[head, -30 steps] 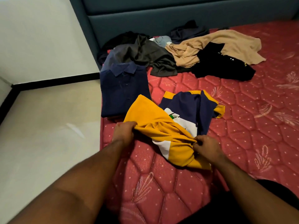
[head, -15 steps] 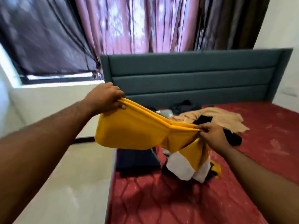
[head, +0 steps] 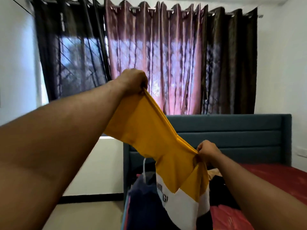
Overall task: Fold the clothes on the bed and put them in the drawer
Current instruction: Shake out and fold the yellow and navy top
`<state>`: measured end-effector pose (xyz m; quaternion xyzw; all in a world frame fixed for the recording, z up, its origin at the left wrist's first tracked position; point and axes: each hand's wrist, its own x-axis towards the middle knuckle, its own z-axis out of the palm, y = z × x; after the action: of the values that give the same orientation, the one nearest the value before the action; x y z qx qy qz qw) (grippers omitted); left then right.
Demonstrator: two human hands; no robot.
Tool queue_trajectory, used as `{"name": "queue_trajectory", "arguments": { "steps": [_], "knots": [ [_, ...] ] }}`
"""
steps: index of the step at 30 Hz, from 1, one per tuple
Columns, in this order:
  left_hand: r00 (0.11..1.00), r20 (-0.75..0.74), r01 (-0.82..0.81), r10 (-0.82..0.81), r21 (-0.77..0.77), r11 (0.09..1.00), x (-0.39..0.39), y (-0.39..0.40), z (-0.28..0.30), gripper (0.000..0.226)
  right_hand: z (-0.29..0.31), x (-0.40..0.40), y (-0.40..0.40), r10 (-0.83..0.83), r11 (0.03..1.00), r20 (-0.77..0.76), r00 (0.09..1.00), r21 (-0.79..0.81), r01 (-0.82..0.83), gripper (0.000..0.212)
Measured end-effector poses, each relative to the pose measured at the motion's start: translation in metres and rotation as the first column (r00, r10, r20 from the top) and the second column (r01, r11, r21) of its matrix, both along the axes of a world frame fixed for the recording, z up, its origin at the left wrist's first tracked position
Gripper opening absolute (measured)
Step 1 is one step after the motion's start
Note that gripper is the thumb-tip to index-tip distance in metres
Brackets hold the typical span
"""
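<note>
I hold a yellow, white and navy shirt (head: 154,140) up in the air by its hem. My left hand (head: 132,82) grips one end high up, in front of the curtains. Lower and to the right, my right hand (head: 207,149) pinches the other end. The shirt's white band with dark letters and its navy part hang down toward the red mattress (head: 272,175). Behind the hanging shirt, a pile of dark and beige clothes (head: 216,178) lies on the bed, mostly hidden. No drawer is in view.
A blue-grey padded headboard (head: 232,135) stands behind the bed. Pink and dark curtains (head: 157,55) cover the window on the far wall. Bare pale floor (head: 93,214) lies to the left of the bed, beside a white wall.
Both hands lifted the shirt off the mattress into the air. My left hand has risen much higher than the right, and the view has tilted up to the curtains.
</note>
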<state>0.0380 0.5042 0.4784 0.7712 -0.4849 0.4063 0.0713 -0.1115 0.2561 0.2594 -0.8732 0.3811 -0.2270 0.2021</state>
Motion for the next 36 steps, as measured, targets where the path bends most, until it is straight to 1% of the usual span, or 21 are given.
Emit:
{"name": "queue_trajectory", "arguments": {
  "steps": [2,4,7,11,14,16,18,19,20,21,22,23,24,25,26,27,28,29,31,33,36],
  "knots": [
    [0.993,0.092,-0.07,0.068,0.014,0.997,-0.003,0.002,0.009,0.021,0.012,-0.005,0.014,0.112,0.993,-0.137,0.984,0.054,-0.106,0.014],
    [0.979,0.124,-0.161,0.161,-0.003,0.987,-0.009,0.004,0.016,0.017,0.025,-0.009,0.036,0.347,0.937,-0.309,0.885,0.138,-0.32,0.025],
    [0.945,0.112,-0.311,0.309,0.006,0.95,-0.016,0.011,0.024,0.022,0.044,-0.018,0.061,0.564,0.824,-0.369,0.739,0.32,-0.468,0.03],
    [0.842,0.17,-0.507,0.512,-0.074,0.859,-0.008,0.024,0.022,0.026,0.064,-0.02,0.06,0.431,0.877,0.004,0.902,0.235,-0.42,0.017],
    [0.815,0.191,-0.514,0.548,-0.202,0.834,-0.014,0.024,0.026,0.029,0.072,-0.015,0.056,0.341,0.931,0.259,0.904,0.037,-0.362,0.014],
    [0.885,-0.004,-0.444,0.466,-0.311,0.84,-0.019,0.025,0.039,0.032,0.081,-0.009,0.055,0.335,0.923,0.322,0.886,0.078,-0.377,0.015],
    [0.905,-0.346,-0.383,0.248,-0.407,0.829,-0.018,0.026,0.055,0.03,0.087,-0.003,0.054,0.33,0.907,0.314,0.89,0.155,-0.391,0.018],
    [0.842,-0.536,-0.351,0.066,-0.449,0.822,-0.02,0.024,0.061,0.028,0.091,0.001,0.052,0.304,0.913,0.344,0.889,0.161,-0.374,0.02],
    [0.712,-0.683,-0.301,-0.163,-0.506,0.809,-0.018,0.025,0.066,0.026,0.094,0.007,0.051,0.29,0.918,0.367,0.884,0.155,-0.365,0.022],
    [0.533,-0.747,-0.271,-0.397,-0.595,0.757,-0.021,0.025,0.068,0.028,0.097,0.011,0.052,0.289,0.921,0.369,0.883,0.147,-0.362,0.023],
    [0.386,-0.704,-0.257,-0.596,-0.702,0.664,-0.02,0.021,0.069,0.028,0.099,0.013,0.052,0.289,0.922,0.377,0.88,0.139,-0.362,0.022],
    [0.302,-0.602,-0.265,-0.739,-0.797,0.542,-0.022,0.016,0.071,0.027,0.102,0.015,0.053,0.28,0.923,0.41,0.868,0.133,-0.361,0.021],
    [0.319,-0.471,-0.271,-0.823,-0.877,0.397,-0.025,0.01,0.068,0.025,0.105,0.017,0.052,0.273,0.924,0.45,0.85,0.125,-0.362,0.019],
    [0.424,-0.33,-0.269,-0.843,-0.935,0.231,-0.029,0.003,0.06,0.02,0.11,0.018,0.052,0.275,0.923,0.475,0.836,0.114,-0.368,0.017],
    [0.6,-0.206,-0.206,-0.773,-0.973,0.1,-0.029,-0.007,0.048,0.02,0.115,0.018,0.052,0.278,0.92,0.503,0.819,0.105,-0.377,0.018],
    [0.729,-0.077,-0.048,-0.68,-0.997,0.061,-0.027,-0.014,0.031,0.024,0.121,0.018,0.051,0.273,0.921,0.541,0.795,0.091,-0.378,0.019],
    [0.781,0.043,0.17,-0.623,-0.974,0.146,-0.023,-0.022,0.009,0.038,0.127,0.017,0.049,0.263,0.927,0.579,0.772,0.07,-0.369,0.02],
    [0.771,0.087,0.366,-0.631,-0.871,0.328,-0.021,-0.028,-0.014,0.056,0.134,0.015,0.048,0.261,0.933,0.598,0.758,0.046,-0.357,0.02],
    [0.818,0.108,0.543,-0.565,-0.468,0.697,-0.005,-0.029,-0.048,0.081,0.141,0.009,0.044,0.262,0.944,0.605,0.752,0.001,-0.33,0.021],
    [0.836,0.115,0.548,-0.536,-0.224,0.806,0.016,-0.035,-0.06,0.083,0.148,-0.001,0.037,0.269,0.95,0.604,0.751,-0.038,-0.31,0.019],
    [0.891,0.024,0.445,-0.453,-0.24,0.863,0.032,-0.043,-0.057,0.048,0.151,-0.013,0.036,0.329,0.924,0.594,0.734,-0.041,-0.381,0.009]
  ]
}}
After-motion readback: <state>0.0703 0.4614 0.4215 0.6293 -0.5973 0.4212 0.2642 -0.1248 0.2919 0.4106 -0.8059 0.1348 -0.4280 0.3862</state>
